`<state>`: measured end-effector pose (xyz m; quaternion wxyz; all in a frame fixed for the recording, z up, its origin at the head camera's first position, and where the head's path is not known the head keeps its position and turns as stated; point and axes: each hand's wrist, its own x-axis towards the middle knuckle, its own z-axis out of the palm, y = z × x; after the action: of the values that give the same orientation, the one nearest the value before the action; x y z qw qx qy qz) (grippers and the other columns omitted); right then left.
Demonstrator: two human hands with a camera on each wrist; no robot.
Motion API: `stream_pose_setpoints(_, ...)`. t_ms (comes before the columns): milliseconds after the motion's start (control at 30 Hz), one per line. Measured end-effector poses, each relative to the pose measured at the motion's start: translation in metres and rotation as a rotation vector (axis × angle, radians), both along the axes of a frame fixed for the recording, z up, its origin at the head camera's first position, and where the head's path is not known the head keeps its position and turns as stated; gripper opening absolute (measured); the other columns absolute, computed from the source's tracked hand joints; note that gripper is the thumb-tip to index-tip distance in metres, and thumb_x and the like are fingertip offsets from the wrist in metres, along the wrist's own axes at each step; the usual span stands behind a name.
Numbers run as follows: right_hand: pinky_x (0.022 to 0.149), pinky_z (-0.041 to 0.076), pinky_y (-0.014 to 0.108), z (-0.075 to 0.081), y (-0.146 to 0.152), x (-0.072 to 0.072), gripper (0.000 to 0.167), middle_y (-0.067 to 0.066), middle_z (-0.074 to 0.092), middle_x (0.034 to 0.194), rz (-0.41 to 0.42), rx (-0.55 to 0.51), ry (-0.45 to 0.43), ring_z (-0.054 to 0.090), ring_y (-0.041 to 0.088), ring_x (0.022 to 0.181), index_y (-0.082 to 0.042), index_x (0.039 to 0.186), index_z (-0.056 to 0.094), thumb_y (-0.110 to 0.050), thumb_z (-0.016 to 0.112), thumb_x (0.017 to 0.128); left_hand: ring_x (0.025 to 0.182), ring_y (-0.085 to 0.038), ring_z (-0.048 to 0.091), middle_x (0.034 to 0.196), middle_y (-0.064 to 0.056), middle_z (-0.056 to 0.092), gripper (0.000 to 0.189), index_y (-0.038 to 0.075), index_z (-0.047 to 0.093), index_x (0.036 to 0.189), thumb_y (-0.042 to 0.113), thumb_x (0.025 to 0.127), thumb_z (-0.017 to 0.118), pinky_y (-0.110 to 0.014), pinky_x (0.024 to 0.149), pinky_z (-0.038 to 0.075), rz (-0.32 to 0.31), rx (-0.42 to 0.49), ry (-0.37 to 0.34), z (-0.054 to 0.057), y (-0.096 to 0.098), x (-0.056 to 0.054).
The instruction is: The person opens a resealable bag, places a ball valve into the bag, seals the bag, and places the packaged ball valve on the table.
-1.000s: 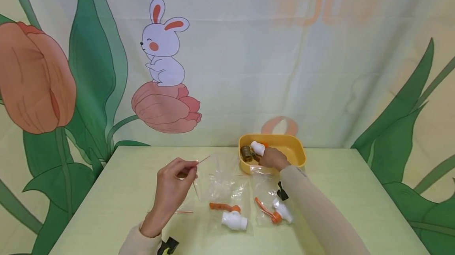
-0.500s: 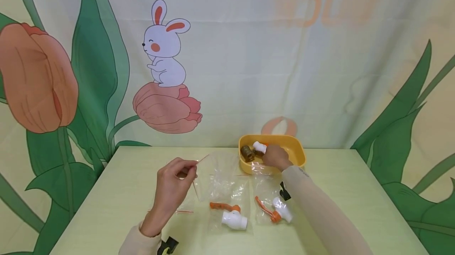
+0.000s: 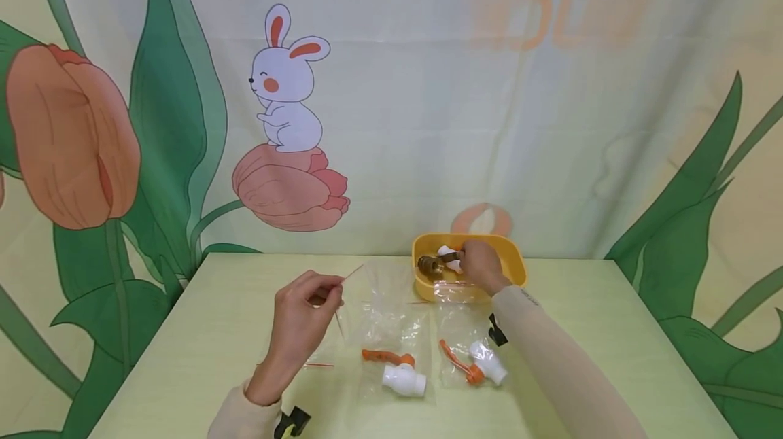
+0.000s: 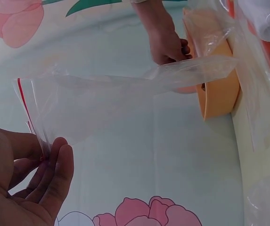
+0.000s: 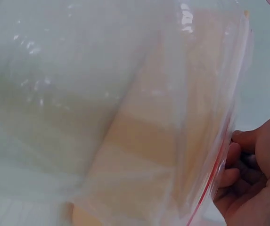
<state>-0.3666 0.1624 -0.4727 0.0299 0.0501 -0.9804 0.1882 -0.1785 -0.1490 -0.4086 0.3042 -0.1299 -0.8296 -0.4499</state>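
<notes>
My left hand (image 3: 302,320) pinches a clear zip bag (image 4: 92,103) by its red-striped mouth, between thumb and fingers. The bag hangs out to the right, above the table. My right hand (image 3: 482,266) is at the yellow bin (image 3: 422,287), fingers curled at the dark lever (image 3: 450,257) of a brass valve (image 3: 430,265). A white valve (image 3: 449,264) lies behind the lever, partly covered. In the right wrist view a bag in front of the camera hides the valve; curled fingers (image 5: 229,176) show at its right.
Two bagged white valves with orange handles lie in front: one left (image 3: 404,379), one right (image 3: 487,361). The right bag's mouth overlaps the bin's front. Another flat bag with a red strip (image 3: 319,365) lies by my left wrist. A printed curtain (image 3: 391,119) hangs behind the table.
My right hand has shifted slightly right and up in the bin. The brass valve has turned, and its lever shows more clearly. My left hand stays in place with the bag.
</notes>
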Motion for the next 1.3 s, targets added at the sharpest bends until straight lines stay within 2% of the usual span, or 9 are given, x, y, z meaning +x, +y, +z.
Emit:
stream_pose_setpoints(100, 0.065, 0.047, 0.035, 0.001, 0.002, 0.0, 0.024, 0.006, 0.067, 0.085, -0.006, 0.012, 0.051, 0.057, 0.022, 0.071, -0.006, 0.097, 0.068, -0.023, 0.052, 0.102, 0.063, -0.007, 0.063, 0.076, 0.001, 0.067, 0.011, 0.006, 0.076, 0.092, -0.001, 0.084, 0.073, -0.019, 0.062, 0.056, -0.001, 0.003, -0.004, 0.0, 0.001, 0.0)
stream_pose_setpoints(200, 0.06, 0.047, 0.037, 0.003, 0.006, 0.001, 0.024, 0.005, 0.067, 0.081, 0.003, 0.061, 0.122, 0.058, 0.023, 0.067, -0.009, 0.092, 0.068, -0.026, 0.054, 0.101, 0.063, -0.007, 0.064, 0.077, 0.001, 0.067, 0.011, 0.006, 0.076, 0.092, 0.0, 0.084, 0.073, -0.019, 0.062, 0.056, -0.005, 0.002, -0.006, 0.001, 0.001, 0.001)
stream_pose_setpoints(333, 0.055, 0.045, 0.036, 0.007, 0.01, 0.004, 0.023, 0.004, 0.069, 0.079, 0.025, 0.075, 0.183, 0.059, 0.022, 0.064, -0.01, 0.09, 0.07, -0.026, 0.056, 0.1, 0.063, -0.007, 0.064, 0.077, 0.0, 0.067, 0.011, 0.006, 0.075, 0.092, 0.0, 0.084, 0.073, -0.019, 0.061, 0.056, -0.006, 0.002, -0.009, 0.002, 0.001, 0.001)
stream_pose_setpoints(533, 0.057, 0.045, 0.034, 0.015, 0.018, 0.009, 0.023, 0.005, 0.072, 0.084, 0.042, 0.053, 0.211, 0.056, 0.019, 0.062, -0.009, 0.1, 0.072, -0.025, 0.056, 0.1, 0.063, -0.007, 0.064, 0.078, 0.0, 0.068, 0.01, 0.006, 0.075, 0.092, 0.0, 0.084, 0.073, -0.018, 0.061, 0.056, -0.013, 0.016, -0.018, 0.002, 0.003, 0.001)
stream_pose_setpoints(667, 0.061, 0.052, 0.04, 0.027, 0.022, 0.015, 0.025, 0.007, 0.074, 0.089, 0.041, 0.063, 0.256, 0.062, 0.023, 0.067, -0.01, 0.104, 0.072, -0.026, 0.054, 0.101, 0.063, -0.007, 0.064, 0.078, 0.0, 0.068, 0.01, 0.005, 0.075, 0.093, 0.0, 0.084, 0.073, -0.018, 0.061, 0.056, -0.018, 0.018, -0.017, 0.002, 0.004, 0.001)
stream_pose_setpoints(767, 0.06, 0.053, 0.045, 0.038, 0.025, 0.021, 0.024, 0.008, 0.075, 0.089, 0.044, 0.047, 0.308, 0.065, 0.028, 0.067, -0.01, 0.105, 0.073, -0.026, 0.056, 0.1, 0.063, -0.008, 0.064, 0.078, -0.001, 0.068, 0.01, 0.005, 0.075, 0.093, 0.0, 0.085, 0.073, -0.018, 0.061, 0.056, -0.019, 0.022, -0.015, 0.003, 0.004, 0.001)
stream_pose_setpoints(900, 0.055, 0.051, 0.044, 0.051, 0.027, 0.03, 0.023, 0.01, 0.075, 0.085, 0.055, 0.017, 0.379, 0.063, 0.029, 0.061, -0.009, 0.104, 0.073, -0.025, 0.058, 0.099, 0.063, -0.008, 0.064, 0.078, -0.002, 0.068, 0.01, 0.005, 0.075, 0.092, 0.0, 0.084, 0.073, -0.018, 0.061, 0.056, -0.019, 0.023, -0.01, 0.004, 0.005, 0.0)
stream_pose_setpoints(1100, 0.055, 0.051, 0.043, 0.071, 0.032, 0.044, 0.021, 0.011, 0.075, 0.083, 0.061, -0.035, 0.519, 0.064, 0.028, 0.061, -0.008, 0.1, 0.074, -0.023, 0.059, 0.098, 0.062, -0.008, 0.065, 0.078, -0.002, 0.069, 0.009, 0.005, 0.075, 0.092, 0.0, 0.084, 0.073, -0.018, 0.061, 0.056, -0.024, 0.037, -0.007, 0.004, 0.008, -0.003)
stream_pose_setpoints(1300, 0.057, 0.05, 0.041, 0.089, 0.033, 0.063, 0.021, 0.009, 0.072, 0.072, 0.08, -0.109, 0.614, 0.063, 0.025, 0.06, -0.006, 0.1, 0.074, -0.021, 0.06, 0.098, 0.063, -0.01, 0.066, 0.08, -0.003, 0.07, 0.01, 0.005, 0.075, 0.093, 0.0, 0.085, 0.072, -0.017, 0.061, 0.056, -0.038, 0.079, -0.044, 0.003, 0.013, -0.006)
